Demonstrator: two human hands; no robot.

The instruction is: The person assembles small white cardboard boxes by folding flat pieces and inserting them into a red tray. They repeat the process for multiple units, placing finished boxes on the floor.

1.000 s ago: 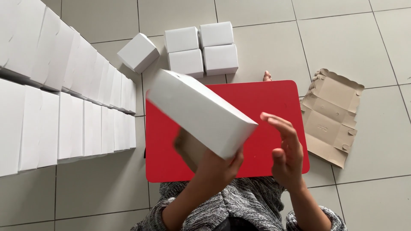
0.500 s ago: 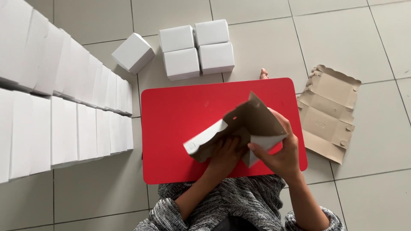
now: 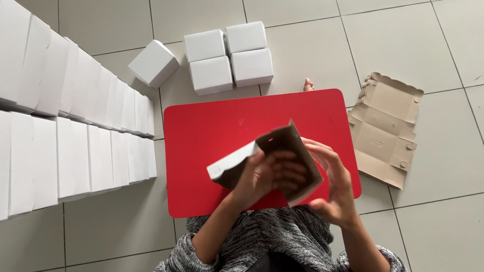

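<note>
From the head camera, both hands met over the near part of the red table [image 3: 212,131], working one half-folded carton [image 3: 282,151], white outside and brown inside. The left hand [image 3: 269,176] came up from the near edge with its forearm slanting right, fingers spread and curled over the brown inner face, its grip closed on the carton's middle. The right hand [image 3: 335,191] stood just right of it, palm turned left, fingers arched over the carton's right flap and thumb below; its grip was loosely closed on that edge. The carton hung tilted above the table, its white end pointing left and a brown flap pointing far.

Counted: one carton in hand. Four finished white boxes [image 3: 229,56] sat in a two-by-two block on the tiled floor [image 3: 428,45] just beyond the table, and a fifth white box [image 3: 154,63] lay askew to their left. Two long rows of white boxes [image 3: 75,136] ran along the left side, too tightly packed to count. One flat brown carton blank [image 3: 385,128] lay on the floor right of the table.
</note>
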